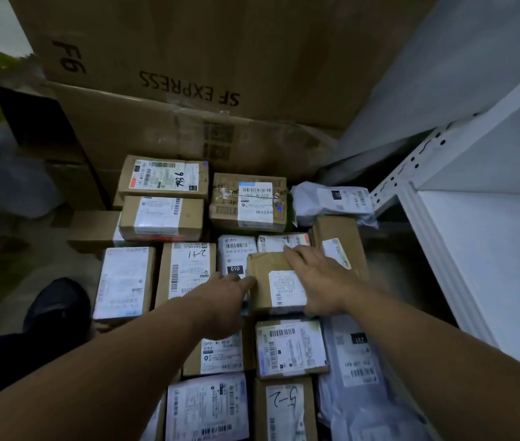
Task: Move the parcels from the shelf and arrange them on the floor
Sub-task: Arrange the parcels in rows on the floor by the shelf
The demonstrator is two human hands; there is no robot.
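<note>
Several labelled cardboard parcels lie in rows on the floor in front of me. A small brown parcel [273, 283] with a white label sits among them, just right of the middle. My left hand [220, 305] touches its left edge with the thumb. My right hand [319, 281] lies flat over its right side, fingers stretched toward the far edge. Behind it lie a white parcel marked 010 [236, 254] and a box marked 2-11 [188, 268]. The white metal shelf [462, 218] stands at the right.
Large SF Express cartons [188, 74] wall off the far side. Grey plastic mailers lie at the far right [335, 200] and near right [357, 370]. My dark shoe [58, 303] stands on bare floor at the left. A box marked 5-2 [284, 405] is nearest me.
</note>
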